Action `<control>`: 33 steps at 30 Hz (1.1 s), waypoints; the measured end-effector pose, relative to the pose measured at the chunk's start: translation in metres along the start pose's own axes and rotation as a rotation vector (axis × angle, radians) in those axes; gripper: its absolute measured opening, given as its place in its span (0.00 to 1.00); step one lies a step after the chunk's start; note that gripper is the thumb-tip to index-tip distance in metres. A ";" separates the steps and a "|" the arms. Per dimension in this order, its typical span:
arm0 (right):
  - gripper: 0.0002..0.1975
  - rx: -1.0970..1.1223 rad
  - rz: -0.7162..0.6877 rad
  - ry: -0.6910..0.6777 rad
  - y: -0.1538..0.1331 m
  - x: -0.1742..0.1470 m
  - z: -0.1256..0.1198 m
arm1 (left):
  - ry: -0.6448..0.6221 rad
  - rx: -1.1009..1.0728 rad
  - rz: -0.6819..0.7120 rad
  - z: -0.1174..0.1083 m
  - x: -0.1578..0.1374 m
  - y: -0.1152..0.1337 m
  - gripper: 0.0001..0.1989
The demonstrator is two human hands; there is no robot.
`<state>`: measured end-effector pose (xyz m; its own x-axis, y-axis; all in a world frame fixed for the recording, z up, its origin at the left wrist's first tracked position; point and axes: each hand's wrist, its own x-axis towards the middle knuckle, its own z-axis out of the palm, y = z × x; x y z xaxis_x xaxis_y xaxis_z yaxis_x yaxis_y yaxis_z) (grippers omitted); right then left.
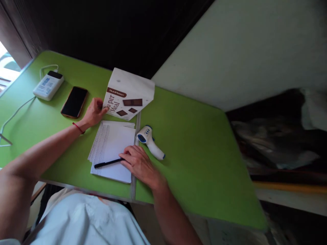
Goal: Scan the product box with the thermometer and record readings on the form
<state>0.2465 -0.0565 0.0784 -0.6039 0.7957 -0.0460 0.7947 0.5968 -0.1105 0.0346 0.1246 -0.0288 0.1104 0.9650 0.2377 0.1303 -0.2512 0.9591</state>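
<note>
A white meal box [145, 90] with brown bar pictures and "NutriMotion" print stands toward the back of the table. My left hand [94, 111] is at its lower left corner, thumb on the front and the other fingers curled, partly hidden. In front of the box lies a small stack of white paper sheets [117, 136], some with rows of print along the left side. My right hand [138, 161] rests on the right part of the stack, with a black pen [107, 163] between thumb and fingers. The pen points left, low over the paper or lying on it.
A white and blue infrared thermometer [150, 143] lies right of the paper. At left are a dark-screened phone [74, 102] and a white power bank [48, 85] with a white cable. The green folding table [194, 163] meets a pale wall [245, 51] behind.
</note>
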 end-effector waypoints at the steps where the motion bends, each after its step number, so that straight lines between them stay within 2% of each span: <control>1: 0.05 -0.017 0.000 0.009 0.001 -0.001 0.002 | 0.026 0.096 -0.033 -0.001 -0.004 0.002 0.13; 4: 0.04 -0.040 -0.018 0.025 0.001 -0.003 0.004 | -0.016 0.310 -0.056 -0.003 -0.015 0.011 0.06; 8: 0.05 -0.037 -0.092 0.060 0.004 -0.002 0.001 | -0.142 0.366 -0.017 -0.005 -0.028 0.023 0.05; 10: 0.06 -0.005 -0.076 0.132 0.008 0.001 -0.001 | -0.211 0.419 0.028 -0.005 -0.032 0.027 0.04; 12: 0.07 0.097 -0.010 0.277 0.014 0.005 -0.003 | -0.290 0.481 0.084 -0.004 -0.034 0.029 0.06; 15: 0.07 0.316 0.194 0.527 0.020 0.016 -0.002 | -0.377 0.539 0.145 -0.005 -0.033 0.027 0.07; 17: 0.09 0.474 0.346 0.638 0.021 0.027 0.000 | -0.394 0.556 0.169 -0.006 -0.031 0.024 0.07; 20: 0.11 0.735 0.486 0.729 0.021 0.051 0.011 | -0.396 0.573 0.200 -0.007 -0.028 0.021 0.08; 25: 0.13 0.904 0.650 0.709 0.030 0.082 0.041 | -0.379 0.560 0.221 -0.007 -0.025 0.020 0.10; 29: 0.14 0.848 0.679 0.675 0.028 0.088 0.055 | -0.356 0.561 0.213 -0.006 -0.025 0.021 0.10; 33: 0.16 0.759 0.655 0.613 0.024 0.089 0.057 | -0.342 0.534 0.216 -0.005 -0.025 0.019 0.09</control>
<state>0.2081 0.0227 0.0155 0.2017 0.9680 0.1490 0.5781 0.0052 -0.8160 0.0298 0.0964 -0.0157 0.4838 0.8326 0.2697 0.5303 -0.5240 0.6665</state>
